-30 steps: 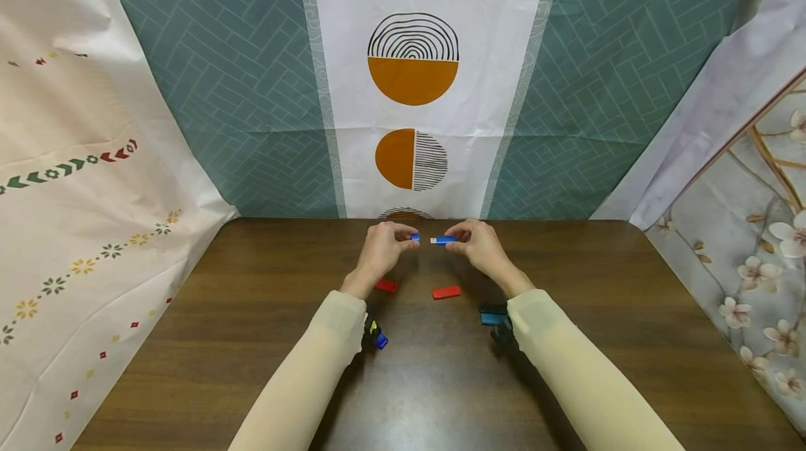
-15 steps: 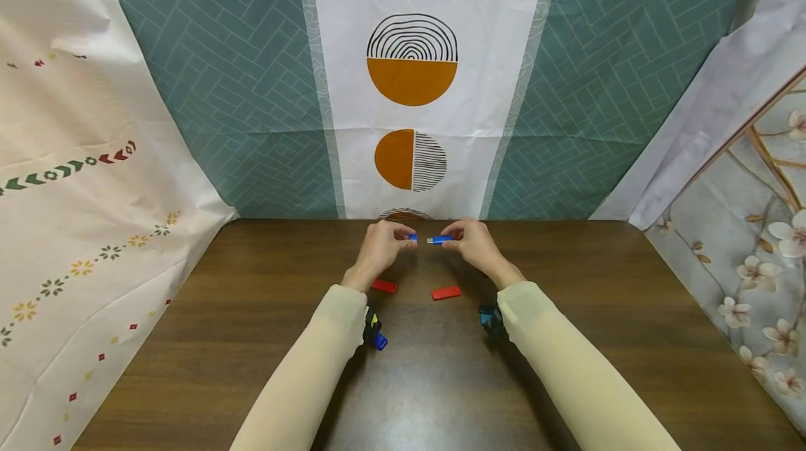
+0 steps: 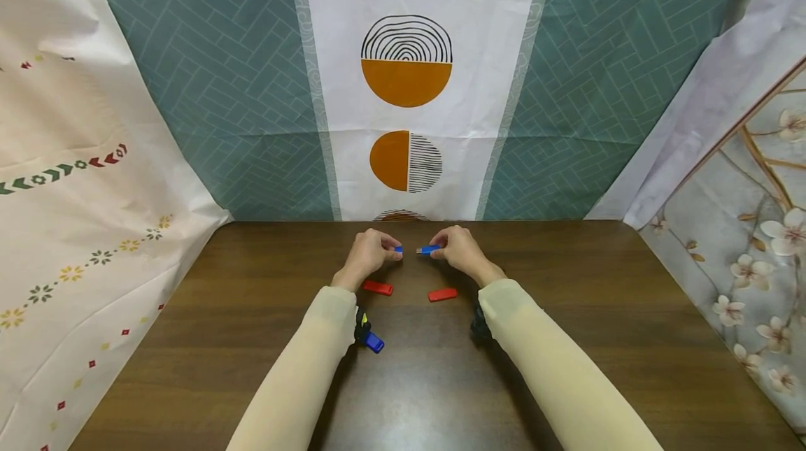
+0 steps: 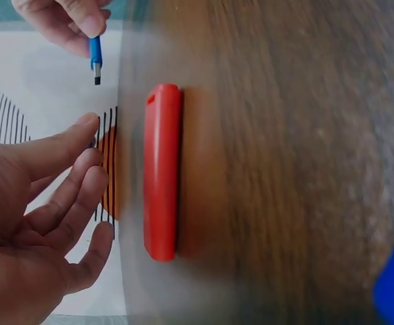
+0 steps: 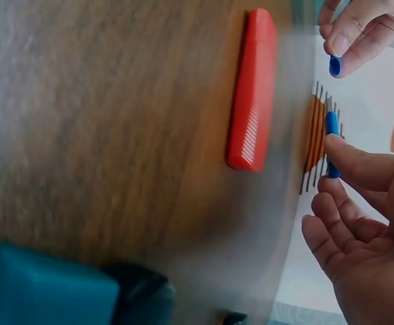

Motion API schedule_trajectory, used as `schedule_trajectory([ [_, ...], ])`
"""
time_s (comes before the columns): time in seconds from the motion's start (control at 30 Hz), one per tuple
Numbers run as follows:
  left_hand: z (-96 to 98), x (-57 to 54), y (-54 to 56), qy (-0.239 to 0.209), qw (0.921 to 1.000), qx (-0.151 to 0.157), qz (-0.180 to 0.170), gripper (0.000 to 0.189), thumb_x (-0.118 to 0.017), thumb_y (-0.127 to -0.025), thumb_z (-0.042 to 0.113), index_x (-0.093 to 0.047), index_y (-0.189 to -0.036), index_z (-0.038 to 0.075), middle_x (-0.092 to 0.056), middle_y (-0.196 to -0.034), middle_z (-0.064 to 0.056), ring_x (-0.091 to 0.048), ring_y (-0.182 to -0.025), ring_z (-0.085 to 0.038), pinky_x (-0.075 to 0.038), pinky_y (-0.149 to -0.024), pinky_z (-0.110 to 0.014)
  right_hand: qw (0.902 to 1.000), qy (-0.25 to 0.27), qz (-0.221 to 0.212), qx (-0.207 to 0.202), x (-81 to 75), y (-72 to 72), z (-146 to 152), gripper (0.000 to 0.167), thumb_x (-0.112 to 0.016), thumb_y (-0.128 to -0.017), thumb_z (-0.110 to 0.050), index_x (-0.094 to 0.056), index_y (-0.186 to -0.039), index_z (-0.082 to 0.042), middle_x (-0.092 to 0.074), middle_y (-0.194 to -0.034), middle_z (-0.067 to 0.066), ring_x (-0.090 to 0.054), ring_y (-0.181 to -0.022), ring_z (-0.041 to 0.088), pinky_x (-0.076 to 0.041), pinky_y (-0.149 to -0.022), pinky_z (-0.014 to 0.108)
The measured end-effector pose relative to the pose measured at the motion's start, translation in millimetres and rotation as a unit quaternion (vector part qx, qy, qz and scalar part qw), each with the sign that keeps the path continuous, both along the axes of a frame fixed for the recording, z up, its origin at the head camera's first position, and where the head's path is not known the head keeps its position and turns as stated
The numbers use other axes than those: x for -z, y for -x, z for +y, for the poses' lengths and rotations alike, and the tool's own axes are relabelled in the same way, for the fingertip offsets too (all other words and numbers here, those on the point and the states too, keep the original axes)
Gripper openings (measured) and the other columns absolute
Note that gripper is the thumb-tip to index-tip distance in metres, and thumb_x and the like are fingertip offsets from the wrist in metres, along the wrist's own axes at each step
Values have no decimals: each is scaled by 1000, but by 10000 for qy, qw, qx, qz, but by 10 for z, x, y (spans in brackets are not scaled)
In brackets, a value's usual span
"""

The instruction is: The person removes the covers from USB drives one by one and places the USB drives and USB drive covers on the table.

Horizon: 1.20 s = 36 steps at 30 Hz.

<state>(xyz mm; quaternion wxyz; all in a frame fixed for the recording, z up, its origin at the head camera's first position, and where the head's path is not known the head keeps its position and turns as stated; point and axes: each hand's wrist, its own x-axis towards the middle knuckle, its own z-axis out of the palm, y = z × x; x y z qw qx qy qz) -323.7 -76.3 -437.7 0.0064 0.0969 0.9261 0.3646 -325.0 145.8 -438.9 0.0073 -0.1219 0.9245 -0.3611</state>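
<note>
Above the far part of the table, my left hand (image 3: 367,252) pinches a small blue USB stick cap (image 5: 335,66) between thumb and fingertips. Its hollow end shows in the right wrist view. Facing it, my right hand (image 3: 462,249) holds a blue USB stick (image 5: 332,124) between thumb and forefinger. The metal plug points left at the cap, and a short gap separates the two. In the left wrist view the cap is mostly hidden behind my left thumb and fingers.
Two red USB sticks, one by the left wrist (image 3: 378,287) and one farther right (image 3: 443,294), lie on the brown table (image 3: 415,395). A darker blue stick (image 3: 374,342) lies by the left forearm. A teal object (image 5: 48,288) appears near the right wrist. Patterned cloth (image 3: 403,87) hangs behind.
Both hands have come lower and a little nearer to me, still holding cap and stick apart. The right forearm has shifted left and now covers the teal object in the head view.
</note>
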Motion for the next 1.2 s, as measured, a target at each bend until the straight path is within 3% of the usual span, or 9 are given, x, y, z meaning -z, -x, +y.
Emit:
schedule_trajectory([
  [0.5, 31, 1, -45, 375, 9991, 119, -149, 19, -88, -85, 16, -83, -102, 7, -75, -86, -4, -64, -82, -21, -56, -77, -35, 9998, -103, -192, -4, 143, 2, -123, 12, -83, -88, -5, -79, -99, -2, -63, -85, 5, -54, -79, 19, -44, -69, 28],
  [0.83, 34, 33, -31, 529, 9982, 207, -172, 18, -88, -85, 15, -83, -100, 7, -74, -85, -3, -63, -79, -20, -55, -76, -34, 9998, -153, -109, -87, 154, -22, -217, 12, -85, -86, -4, -79, -97, -3, -64, -81, 4, -53, -76, 17, -43, -67, 27],
  [1.2, 37, 56, -9, 685, 9973, 263, -28, 19, -89, -84, 13, -83, -101, 7, -74, -84, -3, -64, -78, -18, -55, -75, -34, 9994, -307, -116, -92, 166, -36, -286, 10, -83, -88, -4, -78, -96, -3, -64, -89, 6, -55, -85, 20, -49, -81, 35],
])
